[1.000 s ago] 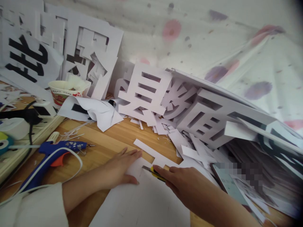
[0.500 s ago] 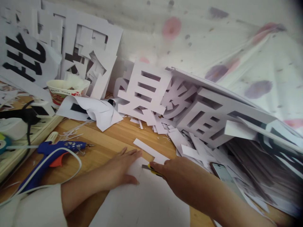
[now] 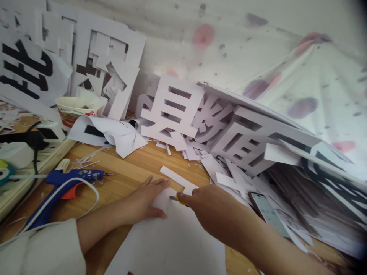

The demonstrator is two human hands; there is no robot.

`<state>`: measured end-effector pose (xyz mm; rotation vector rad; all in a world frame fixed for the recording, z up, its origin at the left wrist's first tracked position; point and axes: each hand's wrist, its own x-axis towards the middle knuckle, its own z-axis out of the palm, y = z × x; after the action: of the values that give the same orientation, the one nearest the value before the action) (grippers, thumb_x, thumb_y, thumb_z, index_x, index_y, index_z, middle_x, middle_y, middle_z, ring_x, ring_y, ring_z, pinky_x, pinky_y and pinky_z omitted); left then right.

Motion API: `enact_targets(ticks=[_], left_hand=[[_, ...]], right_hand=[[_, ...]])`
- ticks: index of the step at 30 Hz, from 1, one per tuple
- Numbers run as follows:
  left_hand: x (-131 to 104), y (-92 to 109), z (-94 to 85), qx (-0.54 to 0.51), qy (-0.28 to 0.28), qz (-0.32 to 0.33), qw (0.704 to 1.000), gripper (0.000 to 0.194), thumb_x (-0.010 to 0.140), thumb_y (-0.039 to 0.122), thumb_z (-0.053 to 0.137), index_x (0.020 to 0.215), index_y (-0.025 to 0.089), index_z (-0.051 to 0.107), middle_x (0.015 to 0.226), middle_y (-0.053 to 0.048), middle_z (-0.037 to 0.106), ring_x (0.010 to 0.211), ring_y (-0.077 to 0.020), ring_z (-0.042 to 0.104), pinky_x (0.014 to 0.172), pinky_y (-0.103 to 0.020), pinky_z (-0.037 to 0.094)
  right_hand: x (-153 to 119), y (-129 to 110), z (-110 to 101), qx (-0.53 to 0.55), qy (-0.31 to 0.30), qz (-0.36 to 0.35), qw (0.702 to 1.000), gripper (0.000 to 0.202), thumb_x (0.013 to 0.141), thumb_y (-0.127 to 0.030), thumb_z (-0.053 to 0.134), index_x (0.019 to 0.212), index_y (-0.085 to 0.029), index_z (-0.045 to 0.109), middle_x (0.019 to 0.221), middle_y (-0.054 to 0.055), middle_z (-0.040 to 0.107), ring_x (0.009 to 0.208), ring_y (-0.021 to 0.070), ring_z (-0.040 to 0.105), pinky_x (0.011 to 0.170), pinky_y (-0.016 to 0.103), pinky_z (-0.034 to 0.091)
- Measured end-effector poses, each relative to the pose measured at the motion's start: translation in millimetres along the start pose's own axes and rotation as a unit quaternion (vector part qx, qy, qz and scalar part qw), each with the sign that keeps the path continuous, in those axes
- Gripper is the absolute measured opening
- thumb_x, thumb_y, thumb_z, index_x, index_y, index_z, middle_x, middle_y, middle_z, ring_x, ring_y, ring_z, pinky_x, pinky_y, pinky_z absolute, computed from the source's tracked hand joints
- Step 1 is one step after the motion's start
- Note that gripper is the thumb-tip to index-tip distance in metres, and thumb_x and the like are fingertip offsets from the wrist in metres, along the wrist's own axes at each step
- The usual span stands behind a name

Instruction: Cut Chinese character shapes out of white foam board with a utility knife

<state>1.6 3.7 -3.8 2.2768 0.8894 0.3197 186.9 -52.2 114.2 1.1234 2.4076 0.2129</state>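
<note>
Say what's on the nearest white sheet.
The left hand rests on the white sheet; the right hand holds a yellow cutter over it. What the hands cover is hidden.

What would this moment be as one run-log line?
left hand: spread on white sheet | right hand: gripping knife over sheet | table: glue gun at left, phone at right

And the wooden bench [image 3: 134,159] is carrying a blue glue gun [image 3: 61,177], with a power strip [image 3: 20,194] lying left of it, a white sheet [image 3: 177,236] stretching right and curled paper [image 3: 114,135] resting beyond it!
</note>
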Motion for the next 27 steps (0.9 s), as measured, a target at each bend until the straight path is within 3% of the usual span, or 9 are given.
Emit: enact_targets(ticks=[4,8,15,18,21,24,27], left_hand=[[-2,0,1.6,0.028,0.004,0.002,1.000,0.079,0.073,0.050,0.061,0.138,0.023,0.025,0.144,-0.008,0.030,0.134,-0.0249,0.020,0.109,-0.049,0.006],[-2,2,3.4,0.056,0.008,-0.023,0.998,0.086,0.069,0.057,0.061,0.138,0.020,0.026,0.144,-0.011,0.029,0.134,-0.0274,0.019,0.109,-0.048,0.010],[-2,0,2.5,0.034,0.018,-0.010,0.999,0.082,0.070,0.055,0.062,0.137,0.022,0.028,0.144,-0.010,0.030,0.133,-0.0317,0.019,0.108,-0.052,0.012],[-2,1,-1.2,0.029,0.031,-0.001,0.999,0.075,0.070,0.047,0.065,0.134,0.025,0.032,0.141,-0.008,0.037,0.132,-0.0323,0.023,0.108,-0.052,0.013],[-2,8,-8.2,0.032,0.028,0.043,0.998,0.065,0.074,0.028,0.060,0.133,0.026,0.032,0.138,-0.006,0.039,0.131,-0.0284,0.027,0.108,-0.049,0.016],[-2,20,-10.2,0.030,0.044,0.103,0.993,0.060,0.075,0.009,0.046,0.130,0.029,0.034,0.136,-0.001,0.040,0.129,-0.0227,0.029,0.109,-0.043,0.019],[-2,26,-1.5,0.031,0.056,0.105,0.992,0.054,0.078,0.011,0.043,0.129,0.026,0.036,0.136,-0.003,0.041,0.128,-0.0212,0.032,0.109,-0.041,0.023]], right_hand=[[0,2,5,0.022,0.009,0.011,1.000,0.054,0.067,0.000,0.048,0.117,-0.022,0.053,0.062,-0.001,0.061,0.051,0.0138,0.057,0.039,0.028,0.017],[-9,10,19,0.085,0.042,0.033,0.995,0.044,0.080,-0.007,0.043,0.117,-0.029,0.052,0.068,-0.001,0.063,0.055,0.0137,0.058,0.044,0.025,0.023],[-66,23,62,0.249,0.076,0.124,0.957,0.044,0.091,-0.021,0.036,0.133,-0.035,0.036,0.088,0.000,0.066,0.074,0.0166,0.062,0.062,0.027,0.042],[-93,22,89,0.304,0.061,0.140,0.940,0.051,0.086,-0.018,0.043,0.134,-0.035,0.035,0.107,0.001,0.063,0.090,0.0185,0.061,0.073,0.030,0.045],[-108,18,111,0.316,0.061,0.175,0.931,0.051,0.085,-0.016,0.044,0.132,-0.033,0.039,0.115,0.003,0.061,0.096,0.0200,0.060,0.079,0.033,0.047],[-112,15,122,0.309,0.069,0.171,0.933,0.050,0.086,-0.017,0.041,0.133,-0.032,0.039,0.112,0.005,0.062,0.094,0.0208,0.061,0.077,0.034,0.048],[-110,15,126,0.298,0.069,0.158,0.939,0.052,0.086,-0.015,0.041,0.134,-0.033,0.037,0.103,0.005,0.064,0.087,0.0209,0.062,0.073,0.034,0.049]])
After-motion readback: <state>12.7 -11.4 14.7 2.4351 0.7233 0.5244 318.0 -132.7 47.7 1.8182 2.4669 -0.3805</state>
